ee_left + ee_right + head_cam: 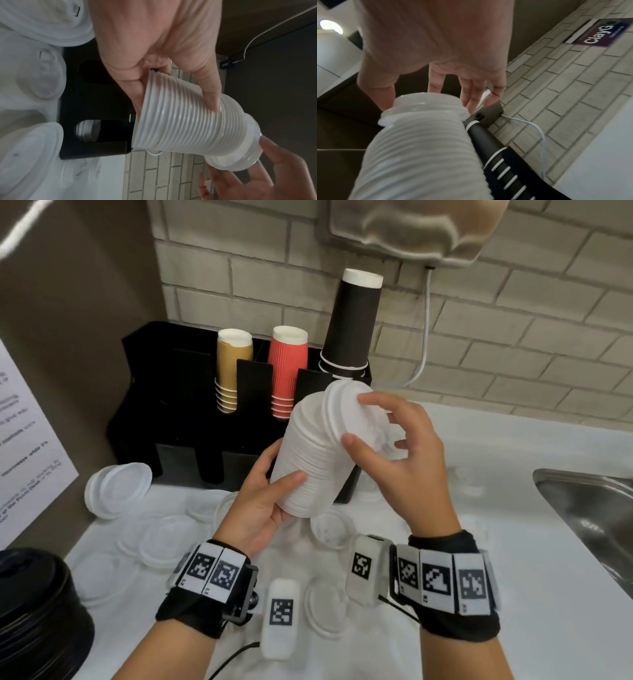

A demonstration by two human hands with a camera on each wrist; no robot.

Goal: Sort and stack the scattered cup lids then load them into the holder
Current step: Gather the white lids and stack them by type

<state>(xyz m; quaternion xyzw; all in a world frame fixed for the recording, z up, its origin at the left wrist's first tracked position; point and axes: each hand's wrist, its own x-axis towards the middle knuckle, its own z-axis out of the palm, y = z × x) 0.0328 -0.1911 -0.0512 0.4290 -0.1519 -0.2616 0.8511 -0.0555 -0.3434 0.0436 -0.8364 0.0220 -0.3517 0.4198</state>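
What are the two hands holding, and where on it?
The left hand grips the stack of white lids round its lower side. The right hand pinches the top lid by its rim.

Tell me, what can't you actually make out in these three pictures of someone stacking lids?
- Lid count in the white stack: the ridges blur together in every view.
- Far side of the stack: the left hand covers it in the head view.
- Notice at the left edge: cut off, its print too blurred to read.
- Holder front slots: too dark to see inside in the head view.
- Right hand: its palm side is turned away from the head camera.
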